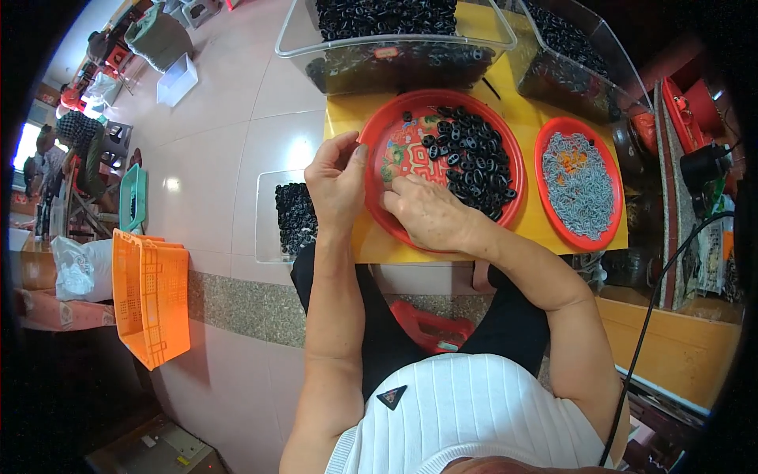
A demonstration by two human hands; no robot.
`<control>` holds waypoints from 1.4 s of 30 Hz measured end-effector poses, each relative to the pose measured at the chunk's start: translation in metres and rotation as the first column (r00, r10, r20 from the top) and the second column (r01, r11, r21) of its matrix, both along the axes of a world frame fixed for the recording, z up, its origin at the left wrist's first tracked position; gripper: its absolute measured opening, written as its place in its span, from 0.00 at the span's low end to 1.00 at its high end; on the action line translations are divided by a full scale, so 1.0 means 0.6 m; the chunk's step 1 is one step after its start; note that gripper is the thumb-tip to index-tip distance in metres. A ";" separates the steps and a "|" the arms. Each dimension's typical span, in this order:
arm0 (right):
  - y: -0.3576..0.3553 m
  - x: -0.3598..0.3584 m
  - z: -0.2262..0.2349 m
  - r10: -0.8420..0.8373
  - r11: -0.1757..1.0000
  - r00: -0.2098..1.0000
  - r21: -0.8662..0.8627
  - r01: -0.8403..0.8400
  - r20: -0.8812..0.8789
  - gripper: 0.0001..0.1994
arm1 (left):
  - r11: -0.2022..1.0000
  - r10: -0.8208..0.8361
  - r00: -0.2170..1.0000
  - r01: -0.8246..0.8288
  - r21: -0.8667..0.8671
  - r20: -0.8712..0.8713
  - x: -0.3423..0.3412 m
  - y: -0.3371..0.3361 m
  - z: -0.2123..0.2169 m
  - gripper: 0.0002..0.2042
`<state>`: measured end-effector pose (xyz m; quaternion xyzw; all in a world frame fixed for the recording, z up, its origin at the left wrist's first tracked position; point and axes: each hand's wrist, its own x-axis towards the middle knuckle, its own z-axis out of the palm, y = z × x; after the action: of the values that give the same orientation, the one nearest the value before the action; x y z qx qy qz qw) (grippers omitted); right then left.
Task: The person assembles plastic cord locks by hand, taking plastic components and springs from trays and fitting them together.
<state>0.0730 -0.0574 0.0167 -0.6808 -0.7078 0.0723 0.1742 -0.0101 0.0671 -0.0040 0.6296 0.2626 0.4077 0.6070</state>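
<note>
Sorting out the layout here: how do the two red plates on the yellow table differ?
The large red plate holds black rings and lies under both hands; the small red plate holds grey pieces, untouched. The large one shows a printed pattern; the small one is nearly covered. Both are round and red.

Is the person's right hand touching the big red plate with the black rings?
Touching. The head view shows the right hand resting on the red plate, fingertips pressed to its patterned floor beside the heap of black rings.
</note>
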 end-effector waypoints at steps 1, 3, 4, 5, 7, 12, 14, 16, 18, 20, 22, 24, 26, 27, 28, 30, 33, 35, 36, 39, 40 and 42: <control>0.000 -0.002 0.001 -0.017 1.000 1.000 -0.019 0.017 0.021 0.07 | 0.982 0.050 0.999 -0.048 0.180 -0.006 0.002 0.002 -0.003 0.09; -0.001 -0.002 0.002 -0.014 1.000 0.999 -0.023 0.015 0.031 0.07 | 0.928 0.100 0.995 -0.092 0.362 -0.002 0.005 0.006 -0.002 0.09; -0.002 -0.001 0.001 -0.014 0.999 0.999 -0.034 0.015 0.042 0.07 | 0.804 0.140 0.989 -0.083 0.589 -0.052 0.008 0.007 0.003 0.10; -0.003 0.000 0.000 -0.016 1.000 0.999 -0.026 0.017 0.042 0.07 | 0.627 0.191 0.978 -0.053 0.777 -0.088 0.012 0.008 0.010 0.10; -0.005 0.000 -0.002 -0.031 0.998 0.997 -0.049 0.035 0.077 0.08 | 0.598 0.166 0.979 -0.002 0.801 -0.121 0.022 0.001 0.020 0.09; 0.001 -0.002 0.013 0.019 0.999 0.999 -0.034 -0.018 0.048 0.07 | 0.505 0.196 0.784 0.434 0.746 -0.589 0.045 0.002 0.033 0.04; 0.002 -0.004 0.009 0.046 0.997 0.998 -0.062 -0.043 0.049 0.06 | 0.462 0.214 0.664 0.578 0.673 -0.717 0.060 0.004 0.040 0.06; -0.007 0.000 -0.014 -0.007 1.000 1.000 0.007 0.007 0.023 0.09 | 0.433 0.227 0.607 0.637 0.637 -0.762 0.083 0.000 0.041 0.05; -0.010 -0.003 -0.025 -0.002 0.996 1.000 0.091 -0.001 0.029 0.10 | 0.414 0.230 0.611 0.643 0.644 -0.758 0.090 -0.003 0.048 0.05; -0.016 -0.003 -0.020 -0.030 0.999 0.996 0.042 0.027 0.078 0.05 | 0.397 0.243 0.600 0.655 0.642 -0.762 0.094 -0.008 0.045 0.05; -0.009 -0.004 -0.019 -0.004 1.000 0.997 0.026 0.002 0.082 0.05 | 0.297 0.290 0.635 0.651 0.698 -0.716 0.090 -0.001 0.033 0.05; -0.011 -0.006 -0.013 0.006 1.000 0.997 -0.003 -0.006 0.079 0.05 | 0.126 0.356 0.700 0.621 0.773 -0.620 0.086 0.002 0.016 0.06; -0.010 -0.006 -0.003 0.017 1.000 0.996 -0.010 -0.016 0.088 0.06 | 0.084 0.352 0.699 0.639 0.765 -0.622 0.088 0.008 0.011 0.06; -0.011 -0.007 -0.003 0.013 1.000 0.996 -0.009 -0.012 0.088 0.06 | 0.047 0.349 0.696 0.656 0.753 -0.628 0.089 0.010 0.007 0.06; -0.011 -0.006 -0.006 0.010 1.000 0.998 -0.009 -0.010 0.067 0.09 | 0.041 0.348 0.698 0.656 0.754 -0.626 0.091 0.007 0.012 0.06; -0.014 -0.006 -0.011 0.003 1.000 0.999 -0.008 -0.003 0.045 0.12 | 0.141 0.348 0.642 0.685 0.715 -0.684 0.090 -0.003 0.019 0.06; -0.016 -0.004 -0.011 0.019 1.000 0.998 -0.007 -0.019 0.066 0.05 | 0.333 0.250 0.661 0.627 0.704 -0.707 0.089 -0.011 0.034 0.06; -0.018 -0.004 -0.007 0.059 0.996 0.998 0.063 -0.061 0.031 0.05 | 0.362 0.232 0.707 0.574 0.734 -0.668 0.086 -0.004 0.029 0.07; -0.017 -0.002 -0.004 0.054 0.997 0.998 0.057 -0.056 0.026 0.05 | 0.393 0.219 0.751 0.517 0.761 -0.623 0.084 0.000 0.024 0.08; -0.020 0.002 0.003 0.075 0.997 0.997 -0.016 -0.076 -0.030 0.05 | 0.596 0.122 0.824 0.385 0.705 -0.553 0.073 0.004 0.031 0.09; -0.017 0.004 0.003 0.058 0.997 0.998 0.053 -0.058 -0.011 0.06 | 0.654 0.106 0.854 0.327 0.683 -0.510 0.067 0.000 0.037 0.09; -0.016 0.005 -0.009 0.006 0.999 1.000 0.049 -0.006 0.004 0.08 | 0.686 0.122 0.884 0.252 0.682 -0.450 0.061 -0.003 0.031 0.07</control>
<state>0.0759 -0.0669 0.0114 -0.6743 -0.7118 0.0539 0.1892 0.0265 0.0655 0.0145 0.9042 0.1932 0.2933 0.2429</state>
